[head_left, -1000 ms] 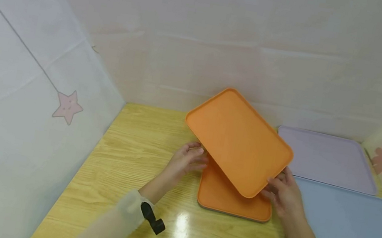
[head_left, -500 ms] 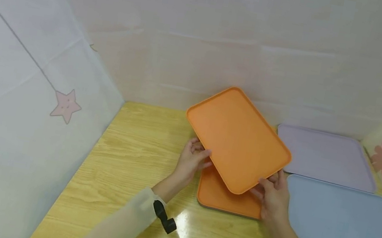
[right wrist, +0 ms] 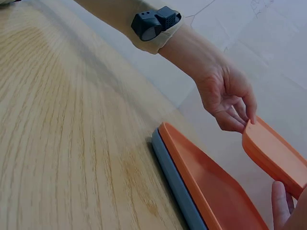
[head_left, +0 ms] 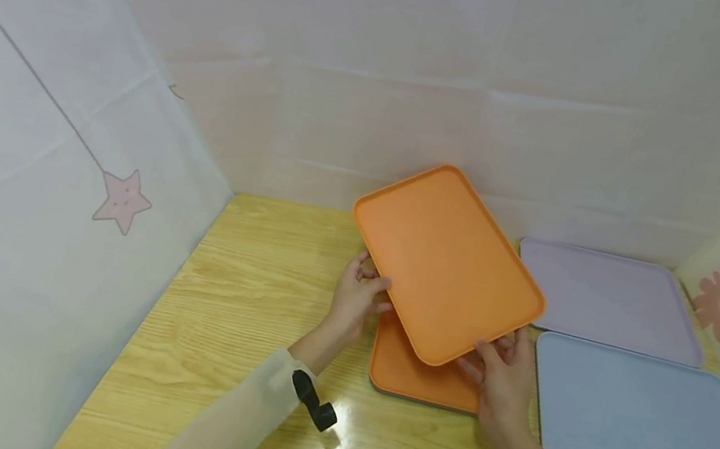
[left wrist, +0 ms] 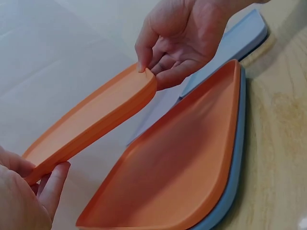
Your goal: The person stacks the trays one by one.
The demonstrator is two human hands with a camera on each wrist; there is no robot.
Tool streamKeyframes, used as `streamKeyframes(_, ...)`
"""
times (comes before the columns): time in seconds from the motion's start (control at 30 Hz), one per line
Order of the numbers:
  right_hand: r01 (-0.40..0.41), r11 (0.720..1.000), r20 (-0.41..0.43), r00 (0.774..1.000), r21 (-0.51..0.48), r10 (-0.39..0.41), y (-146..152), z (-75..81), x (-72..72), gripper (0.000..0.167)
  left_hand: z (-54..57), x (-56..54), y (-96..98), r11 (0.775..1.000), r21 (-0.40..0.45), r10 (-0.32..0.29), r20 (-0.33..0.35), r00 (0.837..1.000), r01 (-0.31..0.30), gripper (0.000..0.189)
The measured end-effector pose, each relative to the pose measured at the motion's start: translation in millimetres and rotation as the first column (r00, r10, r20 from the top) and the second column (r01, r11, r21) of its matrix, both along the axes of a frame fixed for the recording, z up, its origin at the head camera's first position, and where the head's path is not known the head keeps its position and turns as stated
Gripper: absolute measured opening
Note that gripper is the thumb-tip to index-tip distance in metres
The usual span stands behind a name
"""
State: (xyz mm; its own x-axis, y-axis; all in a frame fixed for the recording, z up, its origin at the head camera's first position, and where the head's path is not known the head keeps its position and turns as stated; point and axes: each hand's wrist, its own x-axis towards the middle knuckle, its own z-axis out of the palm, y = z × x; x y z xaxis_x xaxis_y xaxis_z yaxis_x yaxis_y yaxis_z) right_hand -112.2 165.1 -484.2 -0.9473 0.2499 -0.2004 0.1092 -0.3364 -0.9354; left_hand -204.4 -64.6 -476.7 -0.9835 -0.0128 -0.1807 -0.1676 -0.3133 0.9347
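In the head view an orange tray [head_left: 446,263] is held up at a slant by both hands. My left hand [head_left: 350,302] pinches its left edge, thumb on top and fingers below. The lower right edge is pinched by my right hand [head_left: 502,375] in the same way. Under it a second orange tray [head_left: 406,375] lies on the table, mostly covered in the head view. The left wrist view shows that lower orange tray [left wrist: 177,167] stacked on a blue-grey tray [left wrist: 240,124], with the raised tray [left wrist: 91,117] apart from the stack.
To the right lie a light blue tray [head_left: 647,431] and, behind it, a lilac tray [head_left: 612,298]. The wood-grain table [head_left: 230,314] extends left of the stack. A pale cloth wall [head_left: 381,101] rises behind, with printed side walls at left and right.
My left hand has moved onto the tray's left edge and grips it. My right hand has shifted left along with the tray's near corner, turning the raised tray slightly.
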Motion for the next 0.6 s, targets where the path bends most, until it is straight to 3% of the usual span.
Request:
streamKeyframes(0.23, -0.075, 0.988, 0.05, 0.995, -0.133, 0.082, 33.3, 17.0, 0.4, 0.051, 8.1, -6.0, -12.9, 0.998, -0.032, -0.048, -0.03, 0.998, 0.047, 0.067)
streamKeyframes(0.33, -0.185, 0.975, 0.024, 0.982, -0.122, 0.189, 64.3, 25.2, -10.3, 0.032, 12.5, -9.9, -21.8, 0.994, -0.053, -0.1, -0.022, 0.995, 0.099, 0.067)
streamKeyframes(0.4, -0.324, 0.942, -0.002, 0.946, -0.082, 0.325, 84.0, 30.2, -22.4, 0.027, 16.0, -12.7, -28.3, 0.988, -0.077, -0.138, -0.013, 0.99, 0.137, 0.067)
streamKeyframes(0.5, -0.513, 0.858, -0.002, 0.858, 0.016, 0.513, 103.8, 37.5, -42.1, 0.037, 20.8, -16.2, -36.4, 0.972, -0.116, -0.206, 0.0, 0.978, 0.205, 0.068)
streamKeyframes(0.6, -0.6, 0.793, 0.058, 0.8, 0.105, 0.597, 110.5, 44.5, -57.5, 0.053, 22.4, -17.3, -40.6, 0.945, -0.156, -0.287, 0.021, 0.958, 0.287, 0.07)
